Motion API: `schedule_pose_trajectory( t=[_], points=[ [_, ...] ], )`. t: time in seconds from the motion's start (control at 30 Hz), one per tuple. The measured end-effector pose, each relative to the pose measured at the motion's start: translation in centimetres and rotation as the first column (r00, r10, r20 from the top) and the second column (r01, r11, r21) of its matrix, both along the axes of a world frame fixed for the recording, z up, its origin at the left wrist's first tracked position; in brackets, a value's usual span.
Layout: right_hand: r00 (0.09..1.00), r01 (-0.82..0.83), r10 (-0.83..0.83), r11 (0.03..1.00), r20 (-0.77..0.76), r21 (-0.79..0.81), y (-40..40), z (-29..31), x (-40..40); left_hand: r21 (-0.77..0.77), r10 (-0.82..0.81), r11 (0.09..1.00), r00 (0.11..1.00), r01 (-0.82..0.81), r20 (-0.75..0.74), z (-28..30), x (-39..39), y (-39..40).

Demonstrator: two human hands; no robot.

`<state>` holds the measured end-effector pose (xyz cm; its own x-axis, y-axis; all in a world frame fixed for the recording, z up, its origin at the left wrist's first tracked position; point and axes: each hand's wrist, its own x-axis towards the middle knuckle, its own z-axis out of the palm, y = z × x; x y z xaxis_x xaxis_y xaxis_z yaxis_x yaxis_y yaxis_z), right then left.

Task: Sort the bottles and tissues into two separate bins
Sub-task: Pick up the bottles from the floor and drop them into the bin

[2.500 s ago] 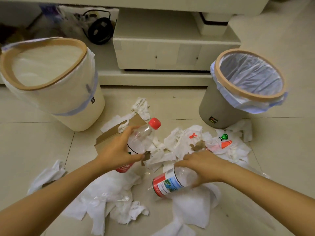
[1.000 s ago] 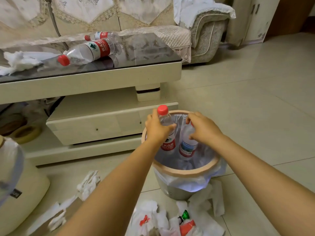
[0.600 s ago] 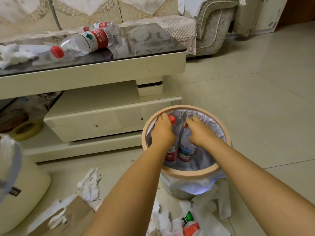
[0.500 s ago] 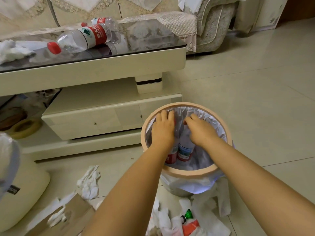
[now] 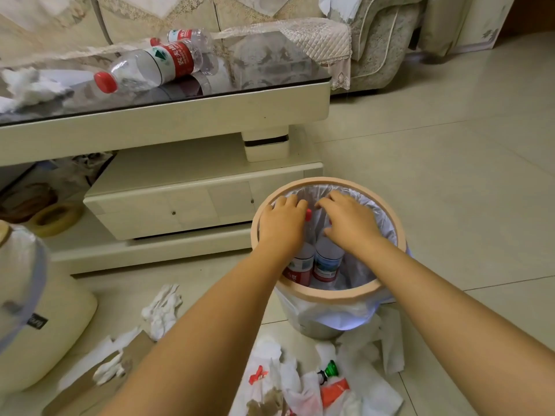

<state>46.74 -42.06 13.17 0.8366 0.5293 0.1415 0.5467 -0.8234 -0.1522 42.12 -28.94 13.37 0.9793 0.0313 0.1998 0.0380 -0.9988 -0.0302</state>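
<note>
Left hand: your fingers curl over a bottle top, apparently gripping it.
Right hand: over the second bottle; grip hidden, cannot tell.
Bottles: upright in the bin, centre frame.
Handling: light, slick, crushable; hold by necks.
Room: lift clear of the rim.

Both hands reach into a round grey bin with a tan rim and a translucent plastic liner: the left hand lies over a clear plastic bottle with a red cap and red label, the right hand over a clear bottle with a blue-and-white label, both bottles standing upright side by side. Crumpled white tissues litter the tiled floor beside a cream bin at the left edge. A clear red-capped bottle lies on the glass-topped cream table.
</note>
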Motion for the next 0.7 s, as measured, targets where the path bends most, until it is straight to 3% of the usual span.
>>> schedule_pose_trajectory(
  t=[0.37,0.5,0.7],
  points=[
    [0.98,-0.173,0.147,0.962,0.131,0.213,5.2,4.3,-7.1,-0.225,0.115,0.968,0.993,-0.108,0.02,5.3,-8.2,9.5],
    [0.967,-0.243,0.213,0.935,0.136,0.259,8.4,5.9,-11.1,-0.19,0.132,0.974,0.991,-0.125,0.026,6.6,-13.9,13.1],
    [0.913,-0.4,0.375,0.901,0.161,0.169,11.6,5.8,-17.6,-0.111,0.084,0.99,0.994,-0.092,-0.076,5.2,-22.8,17.3]
  ],
)
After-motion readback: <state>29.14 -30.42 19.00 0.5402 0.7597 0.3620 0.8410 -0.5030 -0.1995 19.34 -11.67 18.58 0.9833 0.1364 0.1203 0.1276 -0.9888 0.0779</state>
